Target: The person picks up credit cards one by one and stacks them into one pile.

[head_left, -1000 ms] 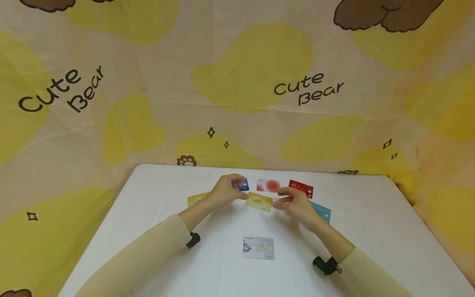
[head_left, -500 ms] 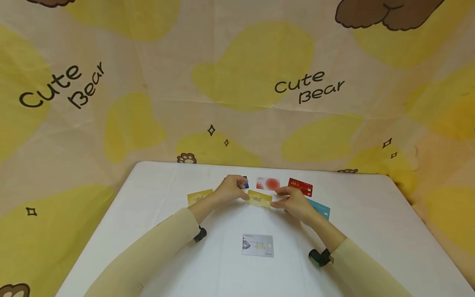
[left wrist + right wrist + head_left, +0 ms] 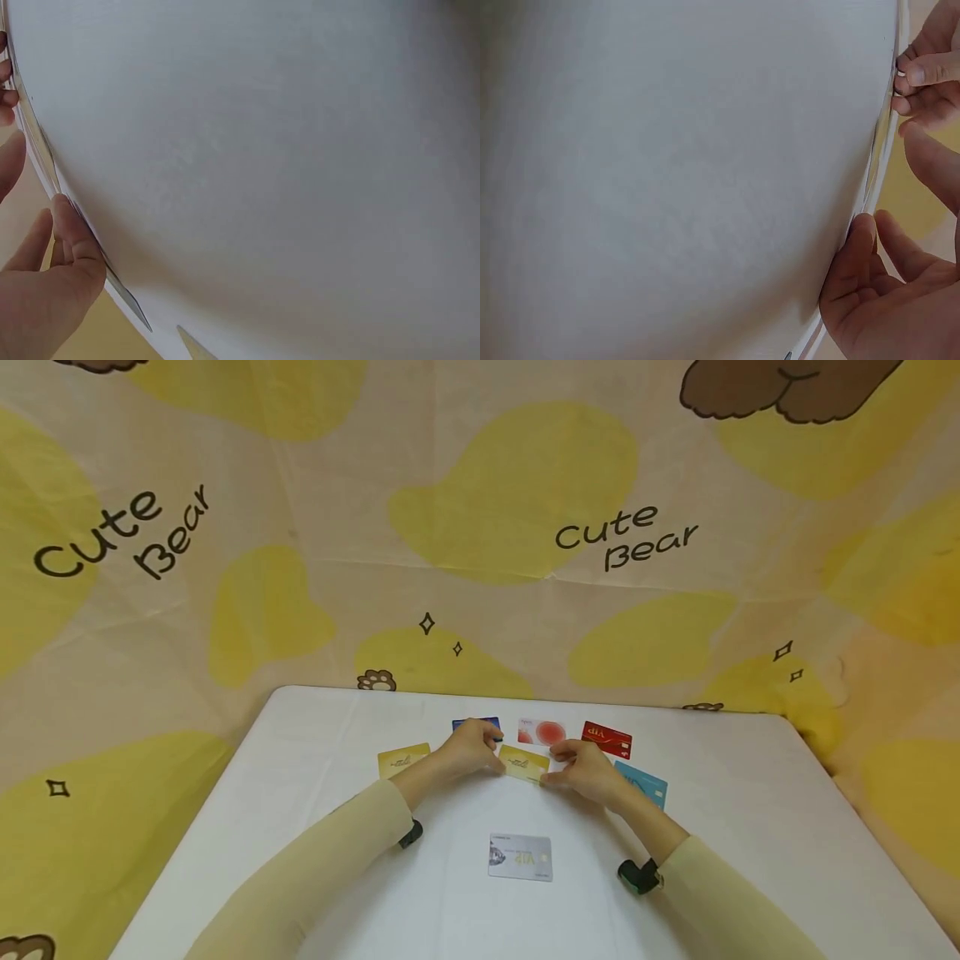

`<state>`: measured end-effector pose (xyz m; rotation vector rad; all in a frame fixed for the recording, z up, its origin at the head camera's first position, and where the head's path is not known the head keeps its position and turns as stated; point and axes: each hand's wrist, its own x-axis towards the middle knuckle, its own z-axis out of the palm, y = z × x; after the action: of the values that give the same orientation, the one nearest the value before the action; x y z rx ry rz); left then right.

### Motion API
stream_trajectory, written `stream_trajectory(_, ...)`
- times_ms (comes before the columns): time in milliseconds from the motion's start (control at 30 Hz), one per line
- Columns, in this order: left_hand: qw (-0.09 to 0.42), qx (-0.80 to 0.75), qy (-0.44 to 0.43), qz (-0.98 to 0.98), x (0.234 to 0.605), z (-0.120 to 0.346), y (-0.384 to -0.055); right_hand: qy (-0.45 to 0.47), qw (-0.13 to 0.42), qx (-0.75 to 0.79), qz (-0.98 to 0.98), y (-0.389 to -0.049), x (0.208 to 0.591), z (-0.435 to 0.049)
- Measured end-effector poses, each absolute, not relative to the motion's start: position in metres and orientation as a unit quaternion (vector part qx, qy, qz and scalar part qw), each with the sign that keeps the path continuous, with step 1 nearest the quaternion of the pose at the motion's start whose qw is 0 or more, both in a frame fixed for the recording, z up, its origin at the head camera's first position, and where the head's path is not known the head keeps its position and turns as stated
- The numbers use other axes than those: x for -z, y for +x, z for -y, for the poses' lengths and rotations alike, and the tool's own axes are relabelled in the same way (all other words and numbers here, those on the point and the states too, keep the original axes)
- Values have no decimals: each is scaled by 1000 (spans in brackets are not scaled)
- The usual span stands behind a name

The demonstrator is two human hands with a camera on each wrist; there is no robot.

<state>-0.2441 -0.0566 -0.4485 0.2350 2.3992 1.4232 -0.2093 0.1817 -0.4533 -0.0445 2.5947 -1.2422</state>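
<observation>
In the head view a yellow card (image 3: 523,764) lies slightly slanted on the white table, between the two hands. My left hand (image 3: 467,750) touches its left end with the thumb. At its right end, the thumb of my right hand (image 3: 592,772) touches near the lower corner. Both wrist views show the index finger apart from the thumb: the left hand (image 3: 52,292) and the right hand (image 3: 892,300) have relaxed fingers by the card's edge. Behind the left hand a blue card (image 3: 477,724) is partly covered. The left forearm overlaps a second yellow card (image 3: 402,758).
A white card with red circles (image 3: 542,732) and a red VIP card (image 3: 607,740) lie in the back row. To the right is a teal card (image 3: 643,783), partly hidden by the right arm. A silver VIP card (image 3: 520,857) lies nearer the front of the table (image 3: 480,918).
My left hand has shifted slightly right and my right hand slightly left, both closer in on the yellow card. The card stays in nearly the same place. More of the blue card's left part shows.
</observation>
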Motion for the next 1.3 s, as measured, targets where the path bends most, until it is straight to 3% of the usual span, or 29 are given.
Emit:
stream_trajectory(700,172,-468,113,-859,450,53,-244,-52,119,353,-927,-211,454,-176)
stream_trajectory(1300,175,-414,144,-882,448,54,-243,-37,125,380,-916,-212,453,-172)
